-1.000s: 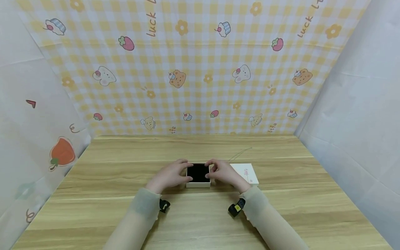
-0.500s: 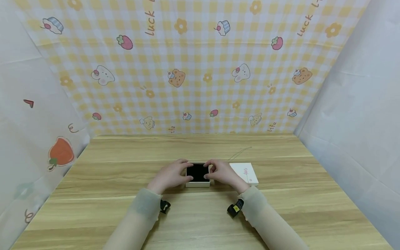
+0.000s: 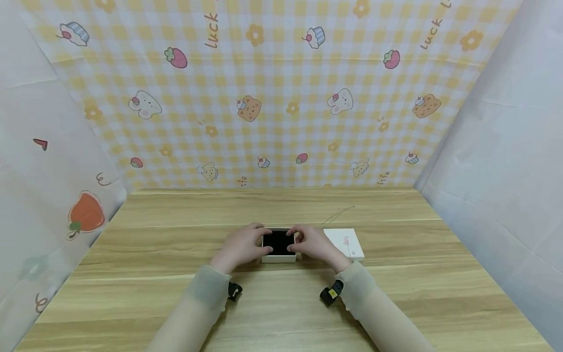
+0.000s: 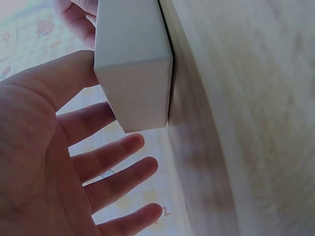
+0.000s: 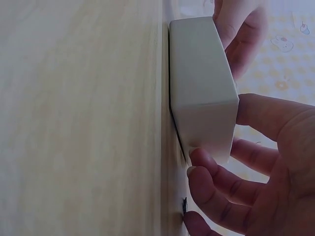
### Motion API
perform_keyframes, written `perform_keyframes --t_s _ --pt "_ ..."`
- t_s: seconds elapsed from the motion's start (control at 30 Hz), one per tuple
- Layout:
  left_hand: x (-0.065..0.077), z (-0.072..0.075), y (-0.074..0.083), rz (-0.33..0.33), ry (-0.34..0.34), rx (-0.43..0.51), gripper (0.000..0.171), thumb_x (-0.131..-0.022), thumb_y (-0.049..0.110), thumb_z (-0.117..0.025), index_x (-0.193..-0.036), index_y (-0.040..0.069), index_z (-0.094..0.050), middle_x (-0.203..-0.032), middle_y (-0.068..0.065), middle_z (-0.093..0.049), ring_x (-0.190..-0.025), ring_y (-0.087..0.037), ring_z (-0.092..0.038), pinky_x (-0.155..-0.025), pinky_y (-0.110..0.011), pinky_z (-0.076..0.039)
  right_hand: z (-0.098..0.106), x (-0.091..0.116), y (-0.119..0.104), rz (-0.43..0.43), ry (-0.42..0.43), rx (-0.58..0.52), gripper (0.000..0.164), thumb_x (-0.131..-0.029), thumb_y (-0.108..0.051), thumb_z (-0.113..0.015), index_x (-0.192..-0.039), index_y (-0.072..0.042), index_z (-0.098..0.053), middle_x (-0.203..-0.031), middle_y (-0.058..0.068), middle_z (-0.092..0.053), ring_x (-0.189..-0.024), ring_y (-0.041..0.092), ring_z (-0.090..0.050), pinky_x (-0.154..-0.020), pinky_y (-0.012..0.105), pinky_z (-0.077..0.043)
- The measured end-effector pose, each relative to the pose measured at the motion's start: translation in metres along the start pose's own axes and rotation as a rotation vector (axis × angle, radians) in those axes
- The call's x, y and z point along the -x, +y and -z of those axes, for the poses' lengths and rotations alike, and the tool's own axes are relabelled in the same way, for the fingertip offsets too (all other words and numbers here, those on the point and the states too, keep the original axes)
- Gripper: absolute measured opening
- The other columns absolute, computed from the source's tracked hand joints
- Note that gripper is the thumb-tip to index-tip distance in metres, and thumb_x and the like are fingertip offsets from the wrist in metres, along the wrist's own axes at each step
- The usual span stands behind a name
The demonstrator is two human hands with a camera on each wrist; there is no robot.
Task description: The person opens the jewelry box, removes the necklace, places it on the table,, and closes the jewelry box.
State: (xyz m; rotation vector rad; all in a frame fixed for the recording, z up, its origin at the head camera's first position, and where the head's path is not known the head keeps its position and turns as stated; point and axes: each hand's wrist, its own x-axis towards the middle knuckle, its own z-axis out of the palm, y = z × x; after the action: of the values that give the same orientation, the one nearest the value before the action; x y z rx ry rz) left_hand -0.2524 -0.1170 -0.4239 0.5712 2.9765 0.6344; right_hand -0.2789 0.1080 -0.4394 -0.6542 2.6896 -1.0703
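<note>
A small white box (image 3: 279, 259) without its lid stands on the table, a black insert (image 3: 279, 242) filling its top. At its left end is my left hand (image 3: 241, 247), with thumb and index finger reaching over the rim onto the insert's edge. The left wrist view shows its other fingers spread and fairly straight beside the box wall (image 4: 133, 93). My right hand (image 3: 313, 244) lays thumb and index fingertip over the right edge of the insert. In the right wrist view, another fingertip (image 5: 202, 158) touches the end wall, the rest bent loosely. The fingertips on top are hidden in both wrist views.
Right of the box, partly behind my right hand, lies a white lid (image 3: 345, 243) with a pink print. A thin cord (image 3: 336, 215) extends behind it on the wooden table (image 3: 281, 303). A checked cloth (image 3: 281, 142) hangs at the table's back edge.
My right thumb and index fingertip have shifted slightly left over the insert. The box and my left hand stay almost in place; the head view tilts a little.
</note>
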Motion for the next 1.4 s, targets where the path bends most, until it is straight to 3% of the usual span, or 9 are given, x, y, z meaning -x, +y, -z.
perform_keyframes --t_s 0.77,0.9,1.03,1.4 --pt "-0.0016 -0.0029 0.0007 0.039 0.023 -0.024 0.041 -0.081 0.037 -0.075 -0.116 0.017 -0.069 -0.128 -0.005 -0.061 -0.115 -0.028 -0.057 -0.091 -0.048 -0.048 -0.0018 -0.0010 0.0011 0.006 -0.025 0.001 0.029 -0.081 -0.018 -0.075 -0.108 -0.011 -0.066 -0.068 -0.003 -0.055 -0.057 0.011 -0.048 -0.053 0.027 -0.040" --pt "-0.0023 -0.0025 0.0011 0.051 0.011 -0.020 0.040 -0.080 0.037 -0.075 -0.114 0.017 -0.069 -0.117 -0.003 -0.066 -0.097 -0.022 -0.061 -0.081 -0.044 -0.050 -0.0021 -0.0002 0.0005 0.009 -0.026 0.008 0.025 -0.081 -0.017 -0.074 -0.103 -0.011 -0.065 -0.067 -0.004 -0.054 -0.056 0.010 -0.047 -0.052 0.026 -0.040" --pt "-0.0031 -0.0015 0.0018 0.055 0.000 -0.012 0.039 -0.079 0.036 -0.076 -0.113 0.017 -0.070 -0.104 0.000 -0.068 -0.077 -0.016 -0.054 -0.069 -0.038 -0.049 -0.0018 0.0012 -0.0015 0.007 -0.026 0.017 0.022 -0.081 -0.016 -0.072 -0.101 -0.012 -0.065 -0.067 -0.004 -0.054 -0.055 0.010 -0.047 -0.051 0.026 -0.040" --pt "-0.0030 -0.0015 0.0017 0.072 -0.004 -0.003 0.037 -0.079 0.035 -0.076 -0.111 0.019 -0.069 -0.088 0.004 -0.064 -0.071 -0.015 -0.051 -0.061 -0.036 -0.045 -0.0020 0.0016 -0.0013 -0.010 -0.023 0.026 0.020 -0.081 -0.017 -0.072 -0.100 -0.015 -0.066 -0.067 -0.004 -0.055 -0.055 0.010 -0.048 -0.052 0.026 -0.041"
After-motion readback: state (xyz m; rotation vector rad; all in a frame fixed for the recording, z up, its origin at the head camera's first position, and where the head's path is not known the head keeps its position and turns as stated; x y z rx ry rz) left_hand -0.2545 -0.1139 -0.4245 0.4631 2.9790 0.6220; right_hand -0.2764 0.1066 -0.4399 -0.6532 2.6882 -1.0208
